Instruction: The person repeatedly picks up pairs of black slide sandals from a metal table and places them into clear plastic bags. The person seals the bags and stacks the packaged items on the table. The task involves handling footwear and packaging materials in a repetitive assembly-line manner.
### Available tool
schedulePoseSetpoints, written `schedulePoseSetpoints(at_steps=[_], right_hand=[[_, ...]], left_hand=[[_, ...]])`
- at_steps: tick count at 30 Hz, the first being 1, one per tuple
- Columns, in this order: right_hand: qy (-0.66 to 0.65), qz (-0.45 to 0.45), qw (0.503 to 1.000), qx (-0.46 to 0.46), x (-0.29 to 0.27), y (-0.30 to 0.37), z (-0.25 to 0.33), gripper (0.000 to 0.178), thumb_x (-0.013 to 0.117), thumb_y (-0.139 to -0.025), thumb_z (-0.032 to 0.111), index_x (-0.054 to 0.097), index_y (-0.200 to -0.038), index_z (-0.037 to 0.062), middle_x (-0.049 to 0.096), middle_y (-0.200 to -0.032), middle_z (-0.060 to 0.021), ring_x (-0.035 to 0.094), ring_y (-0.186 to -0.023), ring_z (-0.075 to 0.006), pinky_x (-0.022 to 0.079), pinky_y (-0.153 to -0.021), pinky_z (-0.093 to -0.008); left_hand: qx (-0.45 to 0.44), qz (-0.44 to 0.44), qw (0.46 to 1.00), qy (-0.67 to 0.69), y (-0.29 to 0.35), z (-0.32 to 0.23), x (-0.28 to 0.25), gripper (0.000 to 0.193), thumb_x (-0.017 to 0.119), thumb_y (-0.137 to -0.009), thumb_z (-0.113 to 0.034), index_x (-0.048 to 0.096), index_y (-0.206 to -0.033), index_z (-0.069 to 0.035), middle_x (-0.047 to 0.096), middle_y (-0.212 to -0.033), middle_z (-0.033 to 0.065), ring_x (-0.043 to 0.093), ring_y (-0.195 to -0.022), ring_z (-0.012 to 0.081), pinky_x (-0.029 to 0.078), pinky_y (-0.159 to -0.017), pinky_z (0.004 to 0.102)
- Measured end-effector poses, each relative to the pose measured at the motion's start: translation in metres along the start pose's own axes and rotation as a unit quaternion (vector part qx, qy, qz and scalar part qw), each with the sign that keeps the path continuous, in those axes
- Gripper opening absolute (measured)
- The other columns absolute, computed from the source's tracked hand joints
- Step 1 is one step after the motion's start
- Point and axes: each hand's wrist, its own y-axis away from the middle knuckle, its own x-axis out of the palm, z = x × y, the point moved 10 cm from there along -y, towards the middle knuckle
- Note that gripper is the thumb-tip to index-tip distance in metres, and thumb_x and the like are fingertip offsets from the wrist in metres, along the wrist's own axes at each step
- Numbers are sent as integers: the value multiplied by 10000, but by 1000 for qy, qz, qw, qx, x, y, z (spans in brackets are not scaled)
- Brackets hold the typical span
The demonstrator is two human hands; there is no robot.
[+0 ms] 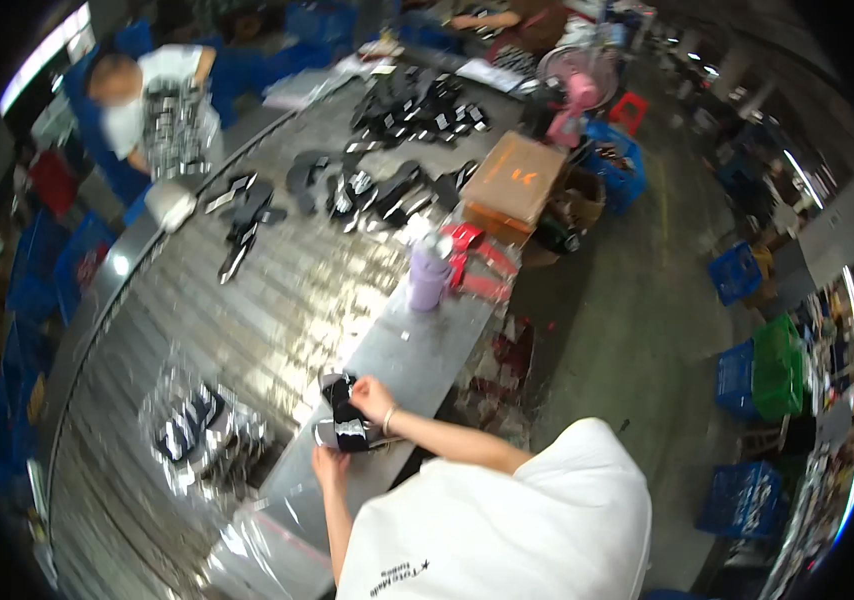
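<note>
Over the metal ledge at the table's near side, a pair of black sandals (350,434) with pale soles and white marks lies between my hands. My left hand (329,466) grips the near end of the pair, thumb and fingers closed at its edge. From the right, my right hand (373,399) has its fingers closed at the black strap in the middle; a pale band circles that wrist. The fingertips are partly hidden and small. Left of my hands, more black sandals (190,424) with white stripes lie in clear plastic bags on the ribbed metal table (187,330).
Beyond my hands stand a lilac cup (429,278) and some red packaging (465,250). A cardboard box (517,178) sits at the table's right edge. Black sandals (412,110) are heaped at the far end. Across the table is a co-worker (162,110). Blue crates (742,500) stand along the right.
</note>
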Motion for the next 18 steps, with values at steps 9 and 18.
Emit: schedulePoseSetpoints(at_steps=[9,18], right_hand=[[102,265,946,159,18,38,-63,560,762,-701,253,497,-1108,-25,601,-924,-120,581,-805,-199,491,-698,-318],[-253,380,880,134,55,72,24,394,633,-806,92,516,-1167,-10,608,-1018,-55,589,-876,-145,477,-789,-290]], left_hand=[[153,-49,987,-31,13,-11,16,609,778,-707,-186,425,-1155,27,543,-1107,159,538,-1020,240,432,-883,346],[87,100,944,302,71,-59,14,397,591,-793,-122,505,-1176,-65,632,-1013,92,635,-900,222,528,-790,343]])
